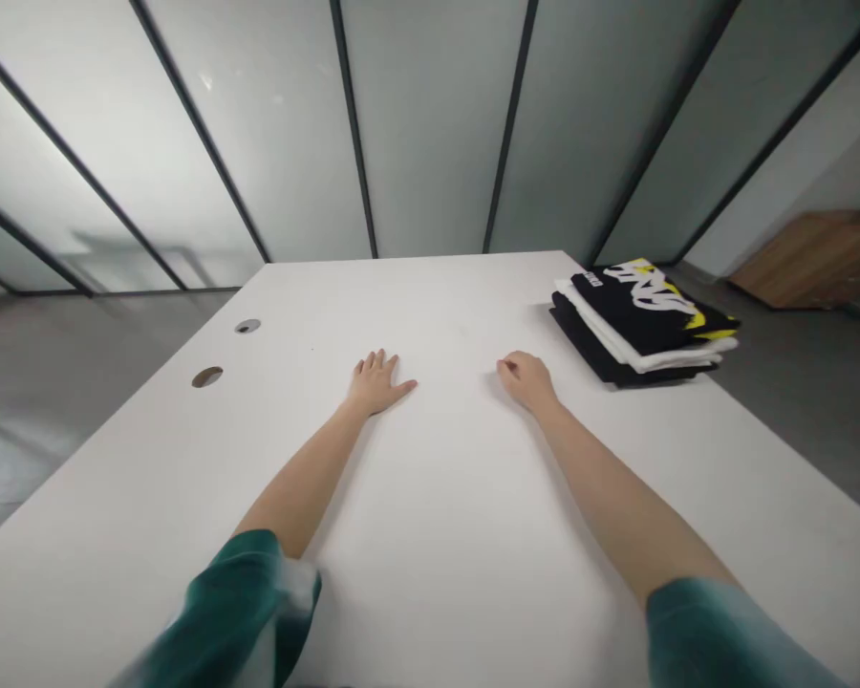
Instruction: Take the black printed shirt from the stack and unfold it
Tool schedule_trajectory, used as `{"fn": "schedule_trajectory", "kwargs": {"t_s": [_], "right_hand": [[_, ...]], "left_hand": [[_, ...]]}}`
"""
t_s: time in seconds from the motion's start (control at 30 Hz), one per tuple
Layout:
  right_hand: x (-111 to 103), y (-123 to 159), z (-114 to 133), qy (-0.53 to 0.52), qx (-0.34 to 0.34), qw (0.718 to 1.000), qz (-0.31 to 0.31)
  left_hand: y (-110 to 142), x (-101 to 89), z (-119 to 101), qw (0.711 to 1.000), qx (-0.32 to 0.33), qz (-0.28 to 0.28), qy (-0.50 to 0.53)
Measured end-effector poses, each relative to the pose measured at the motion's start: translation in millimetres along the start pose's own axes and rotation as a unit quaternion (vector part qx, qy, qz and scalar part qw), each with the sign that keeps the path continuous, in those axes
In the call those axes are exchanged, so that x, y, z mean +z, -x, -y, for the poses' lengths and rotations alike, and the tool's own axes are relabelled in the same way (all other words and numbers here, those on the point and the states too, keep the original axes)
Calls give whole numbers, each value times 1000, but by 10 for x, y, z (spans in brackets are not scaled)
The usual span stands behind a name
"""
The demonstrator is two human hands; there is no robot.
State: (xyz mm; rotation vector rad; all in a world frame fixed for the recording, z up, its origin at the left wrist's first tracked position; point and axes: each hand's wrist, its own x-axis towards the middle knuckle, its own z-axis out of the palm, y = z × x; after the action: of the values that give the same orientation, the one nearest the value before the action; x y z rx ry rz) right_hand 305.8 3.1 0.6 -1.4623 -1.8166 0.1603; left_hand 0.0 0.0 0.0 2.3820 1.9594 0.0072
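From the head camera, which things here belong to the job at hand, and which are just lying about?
In play: left hand, empty, flat on the white table; right hand, empty, on the table, nearest the folded stack of black and white clothing.

Just around: two round holes in the tabletop; low wooden furniture piece; frosted glass partition.

Count: two bare hands, left hand (pixel 376 384) and right hand (pixel 528 380); two teal sleeves (pixel 233 602); one folded clothing stack (pixel 641 325), right of frame; two round holes (pixel 247 326), left of frame; one wooden box (pixel 809 260), far right.
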Motion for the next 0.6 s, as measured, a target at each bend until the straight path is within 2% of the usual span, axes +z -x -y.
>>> {"fn": "schedule_trajectory", "kwargs": {"t_s": [0.1, 0.27, 0.37, 0.43, 0.5, 0.57, 0.6], "right_hand": [[100, 63, -227, -42, 71, 996, 24], [64, 75, -241, -77, 94, 992, 28], [59, 60, -219, -78, 101, 991, 30], [66, 57, -214, -75, 106, 991, 30], [76, 59, -213, -75, 113, 990, 28], [82, 64, -215, -76, 112, 990, 29], [82, 67, -218, -75, 109, 991, 29]], "left_hand": [[6, -2, -1, 1000, 0, -4, 3], [4, 13, 51, 1000, 4, -14, 1], [13, -66, 2, 996, 59, -51, 31], [90, -227, -151, 985, 120, -87, 84], [290, -485, -400, 956, 200, -131, 167], [632, -793, -683, 886, 319, -181, 283], [843, -942, -810, 843, 379, -180, 337]]}}
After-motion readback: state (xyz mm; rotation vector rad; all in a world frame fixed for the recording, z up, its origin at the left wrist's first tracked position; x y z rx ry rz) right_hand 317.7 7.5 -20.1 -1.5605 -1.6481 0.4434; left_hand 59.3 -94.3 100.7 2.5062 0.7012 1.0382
